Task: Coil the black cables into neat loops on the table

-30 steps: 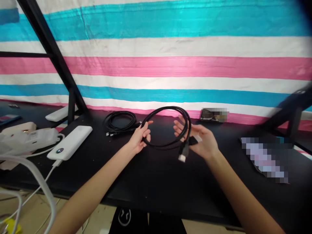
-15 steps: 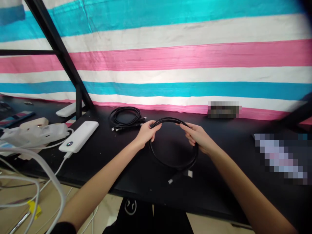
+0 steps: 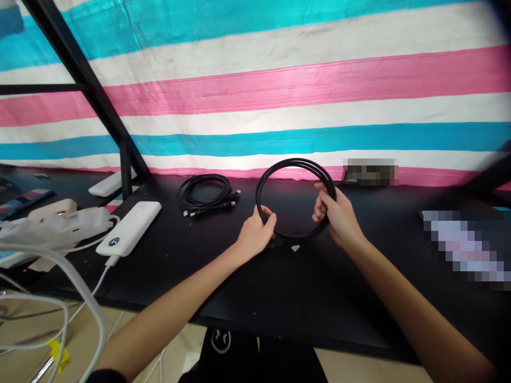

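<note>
A black cable wound into a round coil (image 3: 295, 163) stands upright above the black table (image 3: 223, 276). My left hand (image 3: 255, 234) is closed on the coil's lower left side. My right hand (image 3: 335, 215) is closed on its right side. A small white plug end (image 3: 296, 248) shows just under the coil near the table. A second coiled black cable (image 3: 205, 194) lies flat on the table to the left of my hands.
A white power bank (image 3: 130, 227) with a white lead lies at the left, beside white adapters (image 3: 59, 221) and loose white cables (image 3: 48, 298). A black frame post (image 3: 125, 170) stands behind. A striped sheet (image 3: 279, 90) hangs at the back. Blurred items lie at the right.
The coil lay low and flat between my hands half a second ago; it is now raised upright. My left hand shifted to its lower left, my right to its right side.
</note>
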Demonstrator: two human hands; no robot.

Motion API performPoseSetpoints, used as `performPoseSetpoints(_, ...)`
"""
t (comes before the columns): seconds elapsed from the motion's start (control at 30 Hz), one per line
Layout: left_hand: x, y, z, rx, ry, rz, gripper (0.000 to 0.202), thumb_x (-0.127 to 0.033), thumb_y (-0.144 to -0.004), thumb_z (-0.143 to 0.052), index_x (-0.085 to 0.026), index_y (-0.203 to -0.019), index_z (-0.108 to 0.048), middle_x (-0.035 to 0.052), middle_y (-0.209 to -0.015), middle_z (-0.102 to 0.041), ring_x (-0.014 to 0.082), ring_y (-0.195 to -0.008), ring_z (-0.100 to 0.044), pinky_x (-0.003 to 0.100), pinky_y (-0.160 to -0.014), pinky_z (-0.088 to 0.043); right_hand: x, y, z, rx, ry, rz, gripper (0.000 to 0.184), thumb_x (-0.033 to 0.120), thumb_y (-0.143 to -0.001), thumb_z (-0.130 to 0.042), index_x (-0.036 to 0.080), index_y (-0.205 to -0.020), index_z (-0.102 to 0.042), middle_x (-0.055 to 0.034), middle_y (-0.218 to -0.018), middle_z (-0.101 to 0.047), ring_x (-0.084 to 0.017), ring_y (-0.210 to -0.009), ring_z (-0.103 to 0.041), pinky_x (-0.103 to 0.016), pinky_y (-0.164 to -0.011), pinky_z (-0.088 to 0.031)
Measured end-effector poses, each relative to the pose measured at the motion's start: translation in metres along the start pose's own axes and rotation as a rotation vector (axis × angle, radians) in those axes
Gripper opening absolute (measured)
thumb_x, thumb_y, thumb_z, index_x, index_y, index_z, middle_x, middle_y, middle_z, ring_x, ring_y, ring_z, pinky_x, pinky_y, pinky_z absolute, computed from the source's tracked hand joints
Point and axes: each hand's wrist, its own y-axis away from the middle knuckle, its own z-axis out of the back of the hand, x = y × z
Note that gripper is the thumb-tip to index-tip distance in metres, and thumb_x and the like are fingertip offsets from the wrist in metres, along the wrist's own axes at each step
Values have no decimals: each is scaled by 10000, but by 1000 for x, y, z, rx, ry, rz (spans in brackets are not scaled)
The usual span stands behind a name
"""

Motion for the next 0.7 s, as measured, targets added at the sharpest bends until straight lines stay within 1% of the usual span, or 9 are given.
performPoseSetpoints(0.07,-4,-2,4,88,88,163,242,-386,-869,-416,-199,-1022,-430,-42,-457,-534,96,-321,-456,180,-362,-301,-3,-1,1,45,201,-18,276,278,-775,-552,189,-1029,-490,52,-566,-508,-103,-436,-536,-195,-372,-448)
performPoseSetpoints(0.13,-8,-5,8,144,192,280,275,-393,-878,-408,-193,-1067,-405,-48,-430,-525,95,-291,-440,170,-339,-276,-4,-3,4,99,414,-64,368,262,-753,-576,181,-1093,-464,31,-591,-568,-136,-460,-583,-213,-371,-467)
performPoseSetpoints(0.23,-10,-10,11,175,259,354,258,-329,-866,-460,-175,-1068,-418,-35,-450,-541,104,-312,-484,156,-325,-258,-6,-7,11,125,695,-123,427,265,-718,-626,171,-1118,-511,12,-565,-594,-124,-372,-542,-201,-323,-424)
performPoseSetpoints(0.3,-9,-12,13,177,282,365,243,-279,-862,-463,-164,-1071,-420,-25,-479,-552,115,-345,-525,148,-315,-238,-9,-12,16,118,785,-146,393,271,-722,-625,155,-1093,-562,20,-493,-555,-109,-310,-487,-193,-290,-378)
performPoseSetpoints(0.37,-7,-14,15,173,308,360,245,-268,-850,-476,-160,-1065,-425,-18,-522,-565,124,-385,-554,157,-331,-300,-13,-17,21,132,758,-170,342,258,-741,-602,139,-1062,-590,43,-435,-486,-88,-282,-434,-171,-262,-311)
performPoseSetpoints(0.43,-5,-16,17,176,334,341,266,-294,-822,-521,-156,-1035,-443,-7,-572,-582,132,-431,-572,207,-395,-420,-17,-21,23,183,602,-241,304,245,-781,-550,130,-1061,-582,67,-422,-428,-55,-268,-362,-149,-253,-241)
performPoseSetpoints(0.5,-4,-17,19,179,348,303,305,-337,-794,-556,-159,-1019,-454,5,-601,-596,135,-458,-570,258,-449,-479,-21,-22,22,203,521,-255,303,246,-819,-495,132,-1095,-544,69,-449,-444,-38,-280,-338,-136,-272,-238)
performPoseSetpoints(0.6,-5,-17,20,167,346,193,351,-405,-761,-585,-195,-1015,-461,-9,-604,-597,122,-466,-558,256,-474,-487,-23,-22,20,215,456,-236,312,241,-840,-454,148,-1137,-473,30,-553,-568,-27,-292,-336,-130,-287,-246)
performPoseSetpoints(0.7,-9,-15,20,151,307,77,343,-502,-743,-569,-181,-855,-519,-29,-522,-548,110,-439,-542,214,-454,-445,-22,-19,19,203,417,-196,293,243,-847,-429,156,-1126,-447,22,-581,-602,-26,-272,-315,-135,-274,-230)
